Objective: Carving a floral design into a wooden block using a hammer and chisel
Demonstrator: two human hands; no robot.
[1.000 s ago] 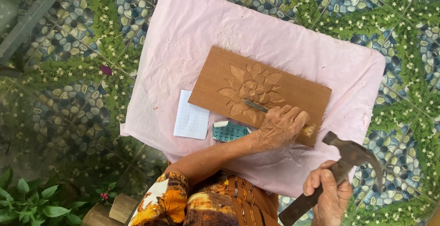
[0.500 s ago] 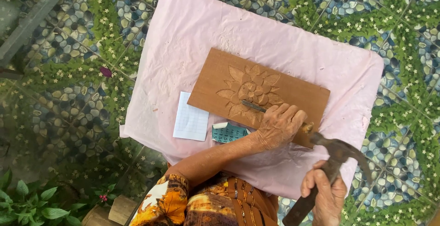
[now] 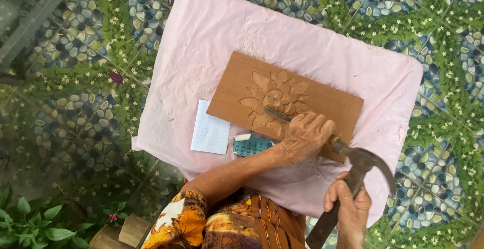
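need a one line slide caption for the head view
Left hand steadies a chisel on a flower-carved wooden board while the right hand meets its end with a hammer.

A thin metal chisel [image 3: 278,115] lies slanted across a brown wooden board [image 3: 322,97], its tip in the carved flower. A claw hammer [image 3: 359,166] with a dark handle has its head at the chisel's butt end.

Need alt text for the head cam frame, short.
The left hand holds a chisel on a flower-carved wooden board while the right hand brings a hammer to its end. Board lies on pink cloth.
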